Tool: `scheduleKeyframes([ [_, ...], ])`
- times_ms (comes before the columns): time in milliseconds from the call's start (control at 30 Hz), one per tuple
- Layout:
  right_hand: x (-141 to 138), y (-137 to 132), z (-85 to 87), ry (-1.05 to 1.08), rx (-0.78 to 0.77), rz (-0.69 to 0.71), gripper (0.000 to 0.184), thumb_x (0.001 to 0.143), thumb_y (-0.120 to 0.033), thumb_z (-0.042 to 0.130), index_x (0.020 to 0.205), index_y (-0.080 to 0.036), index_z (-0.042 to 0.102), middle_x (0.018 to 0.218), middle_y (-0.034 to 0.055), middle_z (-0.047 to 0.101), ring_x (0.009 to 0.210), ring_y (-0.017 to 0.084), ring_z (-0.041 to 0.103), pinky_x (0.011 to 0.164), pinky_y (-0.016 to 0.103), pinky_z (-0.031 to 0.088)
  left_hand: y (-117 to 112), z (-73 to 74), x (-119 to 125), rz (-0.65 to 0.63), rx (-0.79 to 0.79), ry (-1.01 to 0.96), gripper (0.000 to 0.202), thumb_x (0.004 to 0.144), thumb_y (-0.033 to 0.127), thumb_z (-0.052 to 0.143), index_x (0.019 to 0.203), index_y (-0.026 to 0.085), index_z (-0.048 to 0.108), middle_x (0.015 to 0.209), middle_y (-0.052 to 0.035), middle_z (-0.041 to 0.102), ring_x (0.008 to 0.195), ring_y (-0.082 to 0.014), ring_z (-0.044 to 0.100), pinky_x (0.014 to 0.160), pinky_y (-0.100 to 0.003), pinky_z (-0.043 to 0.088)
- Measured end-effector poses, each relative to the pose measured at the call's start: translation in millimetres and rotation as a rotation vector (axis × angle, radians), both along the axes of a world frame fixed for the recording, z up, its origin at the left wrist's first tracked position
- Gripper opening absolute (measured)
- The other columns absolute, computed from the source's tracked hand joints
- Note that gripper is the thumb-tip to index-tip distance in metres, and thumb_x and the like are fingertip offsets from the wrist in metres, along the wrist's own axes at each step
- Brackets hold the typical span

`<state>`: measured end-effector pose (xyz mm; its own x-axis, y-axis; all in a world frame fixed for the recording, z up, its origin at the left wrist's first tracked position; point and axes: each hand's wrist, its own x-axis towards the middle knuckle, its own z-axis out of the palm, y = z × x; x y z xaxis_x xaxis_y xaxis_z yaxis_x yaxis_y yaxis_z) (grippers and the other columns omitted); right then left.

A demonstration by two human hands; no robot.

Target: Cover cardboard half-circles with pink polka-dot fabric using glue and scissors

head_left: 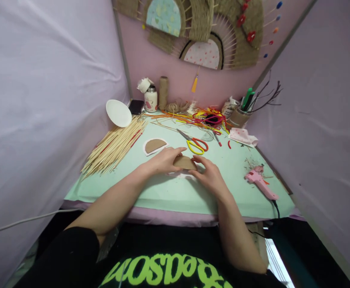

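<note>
Between my two hands is a brown cardboard half-circle (pixel 185 162), held just above the table near its front. My left hand (pixel 166 160) grips its left end between thumb and fingers. At the right end, my right hand (pixel 207 173) pinches it in the same way. Under the cardboard a bit of white material (pixel 181 175) shows, mostly hidden. Behind my left hand lies another cardboard half-circle (pixel 155 145) on a slightly larger white piece (pixel 145 149). Scissors with red and yellow handles (pixel 195 146) rest beyond my hands, their blades pointing back left.
Many thin sticks (pixel 115 148) cover the left side, with a white oval dish (pixel 118 113) behind them. A pink glue gun (pixel 261 183) lies at right, its cord over the front edge. Colourful strands (pixel 211 117), a twine spool (pixel 163 93) and a pen cup (pixel 239 117) line the back.
</note>
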<state>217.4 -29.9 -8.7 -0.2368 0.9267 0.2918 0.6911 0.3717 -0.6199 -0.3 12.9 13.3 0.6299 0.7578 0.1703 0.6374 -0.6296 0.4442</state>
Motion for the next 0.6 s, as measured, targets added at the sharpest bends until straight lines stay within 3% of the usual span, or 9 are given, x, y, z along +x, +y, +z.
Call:
scheduleKeyframes([
  [133, 1.0, 0.2, -8.1, 0.05, -0.01, -0.006, 0.047, 0.078, -0.032, 0.066, 0.124, -0.021, 0.058, 0.115, 0.0105, 0.069, 0.106, 0.026, 0.063, 0.096, 0.045, 0.046, -1.3, -0.4, 1.3, -0.018, -0.018, -0.014, 0.074, 0.075, 0.035, 0.067, 0.142, 0.015, 0.043, 0.118, -0.0116, 0.067, 0.106, -0.0278, 0.06, 0.091, -0.035, 0.043],
  [300, 2.6, 0.2, -11.1, 0.063, 0.006, -0.039, 0.046, 0.078, -0.033, 0.066, 0.121, -0.02, 0.057, 0.113, 0.0104, 0.069, 0.104, 0.026, 0.061, 0.094, 0.045, 0.045, -4.6, 4.0, -7.5, -0.005, -0.056, -0.055, 0.077, 0.073, 0.039, 0.071, 0.141, 0.014, 0.044, 0.13, -0.0141, 0.06, 0.117, -0.0287, 0.056, 0.098, -0.036, 0.041],
  [500, -0.5, -1.1, -13.2, 0.054, -0.007, -0.038, 0.042, 0.078, -0.033, 0.066, 0.117, -0.02, 0.058, 0.114, 0.0097, 0.069, 0.105, 0.026, 0.06, 0.092, 0.045, 0.044, -5.0, 4.9, -18.8, 0.056, -0.12, -0.048, 0.069, 0.073, 0.028, 0.068, 0.139, 0.017, 0.047, 0.115, -0.0089, 0.068, 0.109, -0.0263, 0.06, 0.096, -0.037, 0.042],
  [600, -2.3, -2.8, -12.1, 0.051, -0.013, -0.031, 0.039, 0.078, -0.033, 0.065, 0.114, -0.021, 0.059, 0.114, 0.0095, 0.069, 0.104, 0.026, 0.06, 0.092, 0.044, 0.043, -5.6, 5.1, -18.9, 0.054, -0.124, -0.056, 0.072, 0.072, 0.029, 0.068, 0.14, 0.018, 0.046, 0.118, -0.0096, 0.067, 0.11, -0.0266, 0.06, 0.096, -0.037, 0.042],
])
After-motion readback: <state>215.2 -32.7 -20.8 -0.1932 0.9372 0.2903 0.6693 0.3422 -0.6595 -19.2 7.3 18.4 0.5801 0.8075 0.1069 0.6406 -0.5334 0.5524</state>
